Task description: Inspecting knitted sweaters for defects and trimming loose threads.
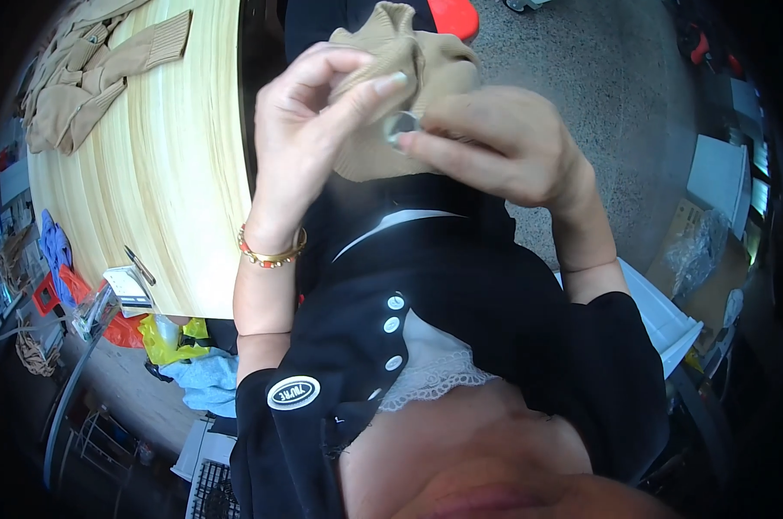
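A tan knitted garment (447,73) with ribbed parts lies bunched over my lap, lifted in front of me. My left hand (309,130) pinches a fold of it between thumb and fingers; beaded and gold-coloured bracelets circle that wrist. Close by on the right, my right hand (508,143) is closed, its thumb and fingertips pressed together against the knit. At those fingertips shows a small whitish ring-shaped thing (403,128), blurred, and its kind cannot be made out.
A light wooden table (184,164) stands on the left. More tan knitwear (93,82) lies at its far end, a pen (139,265) and a small pad (127,287) near its front corner. Bags and blue cloth (203,381) sit below. At right are a white bin (655,316) and cardboard (711,281).
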The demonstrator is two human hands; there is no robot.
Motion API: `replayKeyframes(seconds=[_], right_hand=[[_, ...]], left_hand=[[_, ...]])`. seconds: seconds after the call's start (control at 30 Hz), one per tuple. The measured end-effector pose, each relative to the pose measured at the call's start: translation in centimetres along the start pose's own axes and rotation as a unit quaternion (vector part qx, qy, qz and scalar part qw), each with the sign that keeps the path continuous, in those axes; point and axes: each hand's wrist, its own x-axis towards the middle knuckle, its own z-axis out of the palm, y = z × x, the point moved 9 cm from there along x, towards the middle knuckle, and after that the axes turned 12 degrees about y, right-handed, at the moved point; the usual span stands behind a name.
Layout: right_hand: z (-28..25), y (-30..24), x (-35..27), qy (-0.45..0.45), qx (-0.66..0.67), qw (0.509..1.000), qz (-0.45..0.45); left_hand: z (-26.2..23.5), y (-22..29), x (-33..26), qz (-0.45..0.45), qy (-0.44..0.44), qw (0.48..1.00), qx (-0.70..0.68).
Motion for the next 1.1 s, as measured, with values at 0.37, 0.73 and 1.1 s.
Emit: replayKeyframes(seconds=[0.37,0.73,1.1], right_hand=[[-0.4,1.4,-0.4,0.037,-0.075,0.996,0.025],[1.4,3.4,-0.6,0.03,0.004,0.998,0.057],[3.1,3.7,-0.9,-0.005,0.021,0.998,0.056]], left_hand=[[0.4,0.5,-1.6,0.058,-0.056,0.996,0.049],[-0.3,1.3,-1.9,0.252,0.022,0.937,0.242],[-2.0,-1.1,-1.8,0.105,0.056,0.985,0.126]])
